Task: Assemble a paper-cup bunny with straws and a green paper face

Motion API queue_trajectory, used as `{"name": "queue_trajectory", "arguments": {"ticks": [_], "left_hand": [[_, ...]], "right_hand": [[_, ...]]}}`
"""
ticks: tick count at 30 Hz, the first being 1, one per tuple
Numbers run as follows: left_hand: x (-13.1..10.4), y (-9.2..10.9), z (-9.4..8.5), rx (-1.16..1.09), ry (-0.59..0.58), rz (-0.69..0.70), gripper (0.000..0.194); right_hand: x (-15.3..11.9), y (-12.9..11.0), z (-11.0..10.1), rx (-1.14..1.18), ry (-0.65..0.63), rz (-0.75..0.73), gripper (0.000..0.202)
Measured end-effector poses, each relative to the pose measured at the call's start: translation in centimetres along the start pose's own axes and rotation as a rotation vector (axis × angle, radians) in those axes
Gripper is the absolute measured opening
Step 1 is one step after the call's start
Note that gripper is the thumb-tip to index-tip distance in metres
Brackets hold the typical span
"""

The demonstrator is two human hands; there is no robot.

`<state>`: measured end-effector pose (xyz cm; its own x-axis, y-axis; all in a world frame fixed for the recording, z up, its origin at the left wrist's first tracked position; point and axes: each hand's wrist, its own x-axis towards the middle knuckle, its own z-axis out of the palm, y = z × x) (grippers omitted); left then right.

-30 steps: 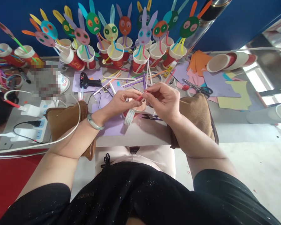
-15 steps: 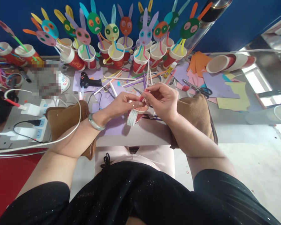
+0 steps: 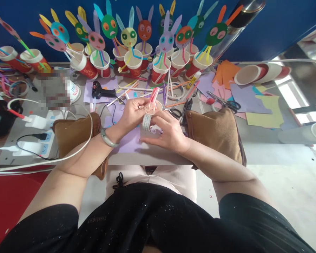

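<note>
While red cups with rabbit-eared paper figures line the far side of the counter, left to right of middle, a white power strip with plugs in it lies near left. Right of that, one brown pouch. Farther back, a black glue gun, resting on a purple sheet.

Middle: left hand has thumb and fingertips pinched on a red strip, which sticks up, tilted slightly right, at the mouth of a working cup. White label hangs on the near side, between the hands. Right hand is just right and nearer, fingers curved beside the label; can't tell whether it grips anything. Hands close together, not clasped.

Right of them: small scissors, second pouch, larger scissors just beyond it, then yellow paper near and stacked cups lying on their side, far right.
</note>
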<state>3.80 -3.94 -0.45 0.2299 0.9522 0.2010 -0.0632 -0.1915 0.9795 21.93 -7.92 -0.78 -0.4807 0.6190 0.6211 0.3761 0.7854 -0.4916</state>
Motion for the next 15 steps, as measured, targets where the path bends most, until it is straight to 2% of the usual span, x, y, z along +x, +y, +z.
{"name": "queue_trajectory", "arguments": {"ticks": [2,4,9,15], "left_hand": [[0.0,-0.1,0.0,0.009,0.024,0.006,0.047],[0.0,-0.3,0.0,0.024,0.053,0.005,0.047],[0.1,-0.5,0.0,0.122,0.123,0.016,0.041],[0.3,-0.7,-0.1,0.101,0.133,0.001,0.040]], "right_hand": [[0.0,-0.1,0.2,-0.003,0.027,-0.020,0.026],[0.2,-0.2,-0.1,0.022,0.062,-0.043,0.019],[0.6,0.0,-1.8,0.052,0.129,-0.071,0.022],[1.1,1.7,-3.2,-0.001,0.126,0.018,0.029]]}}
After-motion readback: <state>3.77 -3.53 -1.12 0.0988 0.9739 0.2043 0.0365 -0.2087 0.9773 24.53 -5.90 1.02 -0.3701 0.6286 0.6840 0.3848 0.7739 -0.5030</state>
